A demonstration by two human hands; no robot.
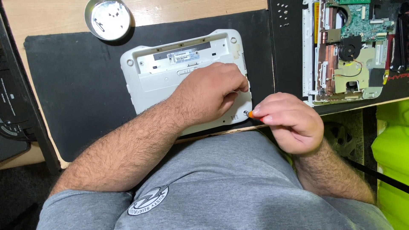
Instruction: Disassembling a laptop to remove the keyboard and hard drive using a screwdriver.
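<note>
Head cam, left hand [213, 91] on white laptop base [162, 72], metal bowl [107, 19]

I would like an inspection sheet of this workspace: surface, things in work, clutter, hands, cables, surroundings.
Surface: black mat on a light wooden desk.
Job's things: white plastic small laptop, lying bottom up with its battery bay open; small screwdriver with orange grip, tip at the near right corner.
Clutter: round metal dish with a few screws; second opened laptop showing green board and black fan.
Grippers: left hand rests flat on the white laptop; right hand pinches the screwdriver.
Cables: thin red and black wires inside the opened laptop.
Surroundings: bright green object at right; dark device at left.
</note>
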